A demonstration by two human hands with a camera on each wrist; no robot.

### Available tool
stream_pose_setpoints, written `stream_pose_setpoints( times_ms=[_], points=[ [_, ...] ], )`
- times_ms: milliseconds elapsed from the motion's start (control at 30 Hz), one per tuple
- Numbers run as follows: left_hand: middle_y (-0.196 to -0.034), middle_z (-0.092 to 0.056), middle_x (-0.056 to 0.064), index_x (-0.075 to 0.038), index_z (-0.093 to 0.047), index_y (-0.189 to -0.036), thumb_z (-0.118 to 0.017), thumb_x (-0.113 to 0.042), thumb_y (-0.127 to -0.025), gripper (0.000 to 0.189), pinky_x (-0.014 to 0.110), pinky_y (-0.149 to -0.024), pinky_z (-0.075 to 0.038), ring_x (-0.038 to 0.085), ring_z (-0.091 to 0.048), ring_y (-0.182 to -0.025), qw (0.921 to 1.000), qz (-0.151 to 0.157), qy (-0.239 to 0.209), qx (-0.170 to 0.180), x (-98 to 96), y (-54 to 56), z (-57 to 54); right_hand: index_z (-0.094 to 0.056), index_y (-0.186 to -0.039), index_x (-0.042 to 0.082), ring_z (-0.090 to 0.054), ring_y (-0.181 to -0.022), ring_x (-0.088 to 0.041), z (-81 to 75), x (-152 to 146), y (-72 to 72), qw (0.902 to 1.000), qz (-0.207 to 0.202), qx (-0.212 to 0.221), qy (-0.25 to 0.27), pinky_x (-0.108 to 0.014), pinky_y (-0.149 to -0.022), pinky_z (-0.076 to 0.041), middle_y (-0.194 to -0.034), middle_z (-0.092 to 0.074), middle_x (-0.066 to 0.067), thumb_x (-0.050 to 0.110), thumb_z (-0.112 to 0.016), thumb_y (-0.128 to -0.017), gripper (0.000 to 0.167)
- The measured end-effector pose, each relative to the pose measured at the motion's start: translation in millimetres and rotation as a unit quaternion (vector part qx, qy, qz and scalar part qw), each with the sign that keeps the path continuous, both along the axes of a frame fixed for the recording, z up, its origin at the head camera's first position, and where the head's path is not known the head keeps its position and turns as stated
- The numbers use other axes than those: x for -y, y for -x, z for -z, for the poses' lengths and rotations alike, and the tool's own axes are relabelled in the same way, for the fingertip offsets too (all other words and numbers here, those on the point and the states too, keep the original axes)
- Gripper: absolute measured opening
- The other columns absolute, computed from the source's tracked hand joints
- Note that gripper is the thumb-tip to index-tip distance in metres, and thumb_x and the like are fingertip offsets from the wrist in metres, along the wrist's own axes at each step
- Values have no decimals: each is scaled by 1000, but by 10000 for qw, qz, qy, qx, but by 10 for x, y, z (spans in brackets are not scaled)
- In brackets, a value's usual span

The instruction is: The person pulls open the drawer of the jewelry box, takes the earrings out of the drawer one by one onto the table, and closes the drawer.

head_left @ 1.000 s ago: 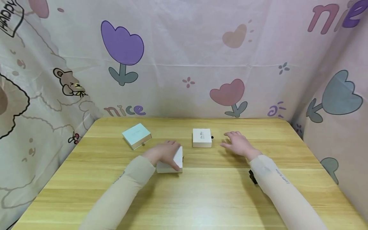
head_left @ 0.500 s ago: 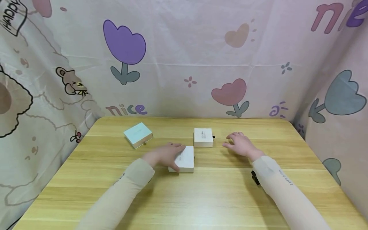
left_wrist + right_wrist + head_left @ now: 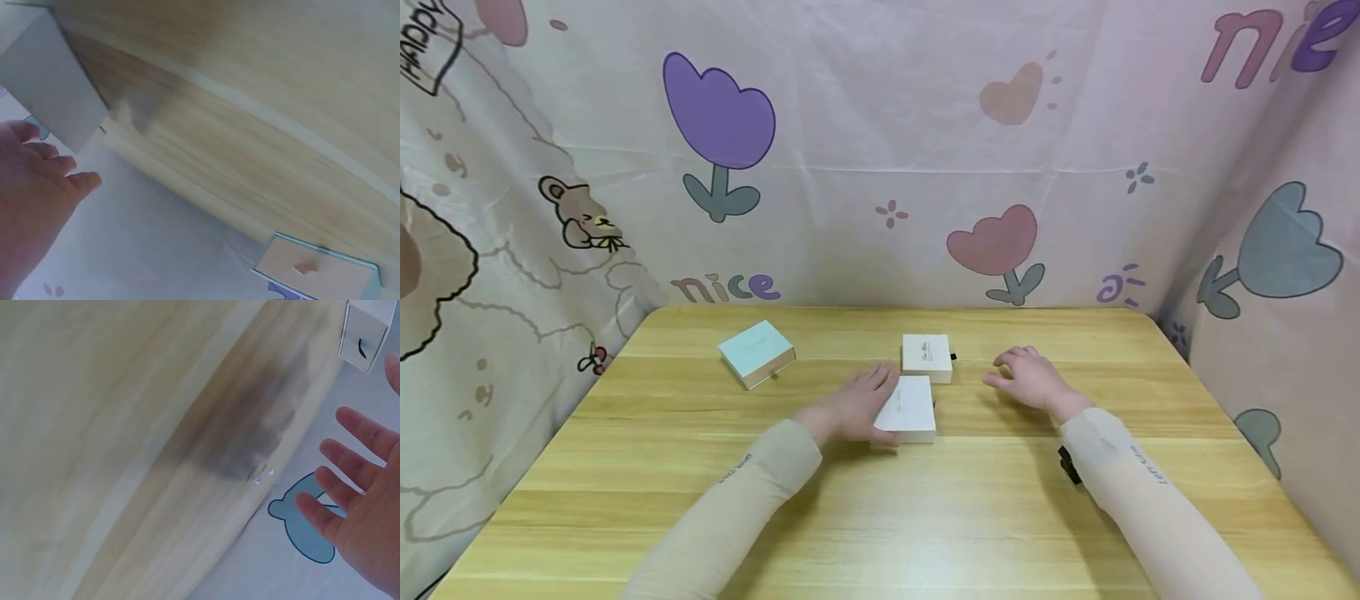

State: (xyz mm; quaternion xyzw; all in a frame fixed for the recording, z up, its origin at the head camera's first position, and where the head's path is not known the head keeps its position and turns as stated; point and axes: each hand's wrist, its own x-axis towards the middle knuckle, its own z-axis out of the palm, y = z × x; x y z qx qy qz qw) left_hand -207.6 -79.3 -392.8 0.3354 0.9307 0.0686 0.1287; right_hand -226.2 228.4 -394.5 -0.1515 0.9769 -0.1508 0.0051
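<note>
Two boxes are nearly lining up: front box (image 3: 912, 408) is lying just on the near side of back box (image 3: 927, 357), its long axis unclear, any gap hidden. Left hand (image 3: 855, 407), the nearer one, is touching the front box's left end, fingers straight rather than clenched. Right hand (image 3: 1028, 379) is hovering right of the back box, fingers loosely bent, holding nothing; table (image 3: 966, 492) is showing between. Behind the back box, the table's far edge is running across.

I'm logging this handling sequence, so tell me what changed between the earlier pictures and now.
The left hand and the flat white cardboard box it touches moved right and slightly forward, nearer the farther white cardboard box. That farther box and the pale-blue rectangular box stayed put; the right hand barely shifted.
</note>
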Motion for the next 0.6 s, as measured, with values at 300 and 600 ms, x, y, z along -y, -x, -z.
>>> stream_pose_setpoints(
  times_ms=[300,600],
  points=[
    [-158,-1,15,-2,-7,-150,-50,-65,-84,101,51,-117,-8,29,-3,-147,9995,-1,320,-66,71,6,64,-58,-120,-3,-46,-117,-41,13,-57,-10,9999,86,66,-49,-59,-101,-34,-126,-55,-24,41,-56,-91,53],
    [-158,4,13,-4,0,-150,-47,-65,-86,100,47,-118,-8,27,1,-147,9992,-5,410,31,-89,15,61,-61,-116,-2,-50,-113,-40,-4,-34,-11,9999,28,33,-132,-59,-98,-36,-121,-60,-22,38,-56,-92,47]
  ],
)
